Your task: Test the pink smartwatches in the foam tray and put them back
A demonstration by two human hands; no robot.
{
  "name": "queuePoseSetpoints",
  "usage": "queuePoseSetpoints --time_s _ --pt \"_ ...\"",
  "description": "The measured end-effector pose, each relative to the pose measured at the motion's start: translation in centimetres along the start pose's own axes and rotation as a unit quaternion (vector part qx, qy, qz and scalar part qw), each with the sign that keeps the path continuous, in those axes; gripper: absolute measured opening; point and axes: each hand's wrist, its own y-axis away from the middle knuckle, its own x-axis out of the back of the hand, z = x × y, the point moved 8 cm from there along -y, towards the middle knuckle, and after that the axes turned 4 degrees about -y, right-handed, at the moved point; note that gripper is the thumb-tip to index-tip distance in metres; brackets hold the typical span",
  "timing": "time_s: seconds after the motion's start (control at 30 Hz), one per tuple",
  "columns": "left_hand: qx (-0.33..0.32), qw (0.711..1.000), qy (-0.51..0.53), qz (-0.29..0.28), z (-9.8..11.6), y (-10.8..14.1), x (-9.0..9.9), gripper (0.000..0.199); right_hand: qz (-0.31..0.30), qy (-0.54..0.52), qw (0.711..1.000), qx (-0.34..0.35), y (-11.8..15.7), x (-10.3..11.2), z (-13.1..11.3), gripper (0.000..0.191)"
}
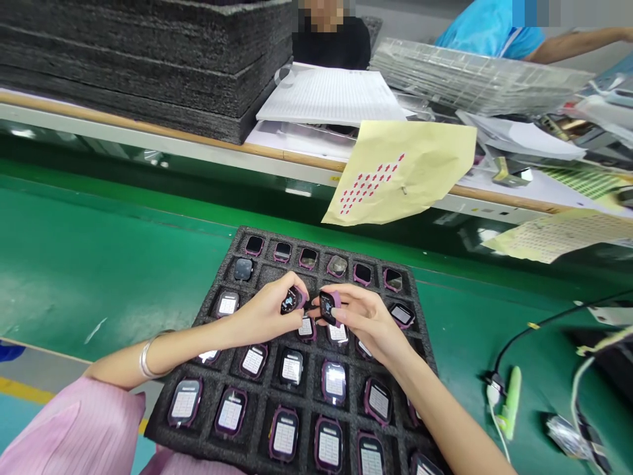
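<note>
My left hand [277, 305] is closed around a purple smartwatch body [290, 300] whose dark screen shows a lit watch face. Close beside it, my right hand [363, 316] pinches a second purple smartwatch body [327, 307], its screen also lit and turned left. Both are held above a black foam tray [309, 376] divided into square pockets. Several watch bodies lie in the pockets; the front rows, such as this watch [283, 432], show white screens with rows of keys. In the far row, screens like that of this watch [254, 245] are dark. My hands and forearms cover some middle pockets.
Green bench surface [99, 264] surrounds the tray. Stacked black foam trays [148, 59] stand on the shelf behind, where a yellow sheet with red arrows [395, 175] hangs down. Cables and a green pen-like tool [512, 402] lie at right. Another person [331, 49] sits beyond the shelf.
</note>
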Motion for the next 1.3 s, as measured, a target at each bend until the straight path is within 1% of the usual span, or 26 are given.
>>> queuePoseSetpoints --time_s 0.17,0.3,0.43,0.53,0.6,0.67,0.7,0.77,0.83,0.93,1.0,1.1,1.3 --pt "0.015 1.000 0.016 0.002 -0.1 0.1 0.1 0.016 0.005 0.000 1.000 0.010 0.0 0.0 -0.4 0.029" --pt "0.009 0.999 0.029 0.013 0.1 0.2 0.3 0.017 -0.007 -0.008 1.000 0.016 0.2 -0.3 -0.6 0.030" --pt "0.000 1.000 0.028 0.011 0.4 0.4 0.4 0.016 -0.010 -0.002 1.000 0.018 0.5 -0.4 -0.7 0.029" --pt "0.049 0.996 0.075 -0.016 -0.6 0.4 -0.2 0.018 -0.004 0.001 1.000 0.014 0.5 -0.4 -0.6 0.030" --pt "0.081 0.988 0.128 -0.040 -1.5 0.4 -0.8 0.028 -0.002 0.006 1.000 0.009 0.4 -0.2 -0.5 0.031" --pt "0.093 0.978 0.178 -0.054 -2.0 0.2 -1.2 0.039 -0.005 0.013 1.000 0.000 0.3 -0.1 -0.3 0.031" --pt "0.098 0.972 0.205 -0.056 -2.1 0.0 -1.2 0.041 -0.008 0.015 1.000 -0.006 0.2 -0.1 -0.3 0.032" --pt "0.116 0.956 0.266 -0.045 -2.4 -0.2 -1.2 0.038 -0.016 0.004 1.000 -0.018 0.2 0.0 -0.2 0.034" --pt "0.140 0.936 0.321 -0.022 -2.8 -0.3 -0.9 0.035 -0.017 -0.024 0.999 -0.030 0.2 0.1 -0.1 0.039" --pt "0.161 0.919 0.361 0.001 -3.0 -0.2 -0.7 0.035 0.003 -0.062 0.997 -0.040 0.1 0.4 0.0 0.041" --pt "0.161 0.918 0.363 0.005 -3.0 -0.1 -0.7 0.036 0.025 -0.067 0.997 -0.031 0.1 0.6 0.0 0.040" --pt "0.153 0.925 0.348 0.001 -2.9 0.1 -0.8 0.037 0.049 -0.057 0.997 -0.007 0.1 0.9 0.0 0.039" --pt "0.122 0.943 0.310 -0.016 -2.2 0.2 -0.8 0.037 0.067 -0.006 0.997 0.027 0.3 1.1 0.0 0.039"
